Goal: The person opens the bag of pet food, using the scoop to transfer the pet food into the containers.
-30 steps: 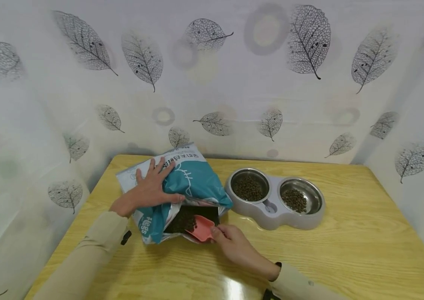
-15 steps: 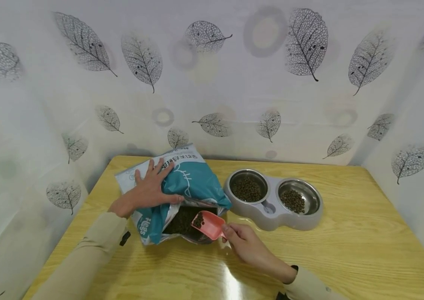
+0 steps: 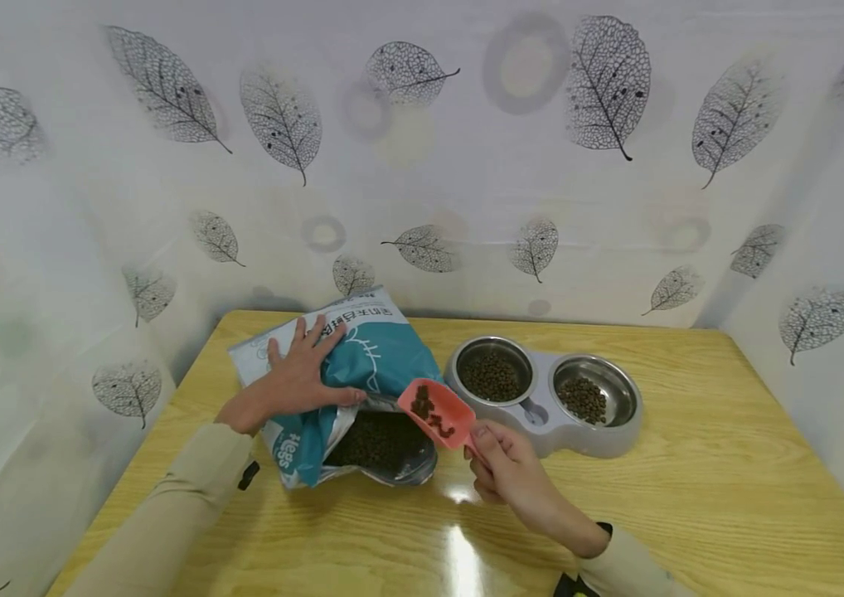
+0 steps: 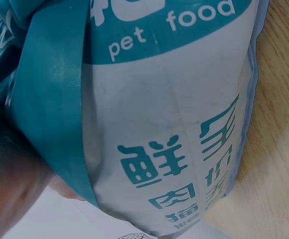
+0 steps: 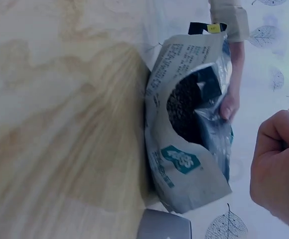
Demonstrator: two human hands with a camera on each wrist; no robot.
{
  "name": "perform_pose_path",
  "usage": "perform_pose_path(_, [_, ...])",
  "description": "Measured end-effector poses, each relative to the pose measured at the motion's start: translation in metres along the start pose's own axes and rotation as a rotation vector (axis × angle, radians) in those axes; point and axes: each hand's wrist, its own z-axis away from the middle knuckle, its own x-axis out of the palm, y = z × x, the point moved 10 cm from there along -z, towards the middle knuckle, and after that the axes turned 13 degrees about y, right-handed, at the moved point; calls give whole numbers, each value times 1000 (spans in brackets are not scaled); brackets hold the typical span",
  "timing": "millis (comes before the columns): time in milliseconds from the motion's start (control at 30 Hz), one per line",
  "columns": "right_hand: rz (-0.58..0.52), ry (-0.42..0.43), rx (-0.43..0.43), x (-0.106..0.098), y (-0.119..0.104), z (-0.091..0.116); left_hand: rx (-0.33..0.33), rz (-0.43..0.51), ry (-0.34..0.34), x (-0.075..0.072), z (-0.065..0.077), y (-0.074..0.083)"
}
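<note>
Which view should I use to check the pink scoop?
The head view: the pink scoop shows its open bowl, unobstructed, with some kibble inside. The right wrist view catches only a sliver of it at the right edge; the left wrist view shows none of it.

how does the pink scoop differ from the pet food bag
The scoop is small and pink; the bag is far larger, mostly teal and white. The scoop is gripped by the right hand, while the bag lies on the table under the spread left hand. The scoop carries some brown pieces; the bag shows many more inside. Both hold brown pieces.
</note>
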Motion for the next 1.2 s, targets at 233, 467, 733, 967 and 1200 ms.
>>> perform_pose_path(233, [177, 86, -73, -28, -17, -2, 2, -1, 2, 1, 1, -1])
perform_pose_path(467, [457, 213, -173, -74, -38, -1, -2, -1, 4, 3, 1, -3])
perform_pose_path(733, [932, 480, -176, -143, -60, 10, 3, -2, 4, 2, 0, -2])
perform_pose_path(967, [1184, 565, -188, -183, -67, 24, 5, -3, 4, -1, 0, 0])
perform_pose_path(1200, [1393, 530, -444, -192, -75, 35, 4, 6, -1, 0, 0, -1])
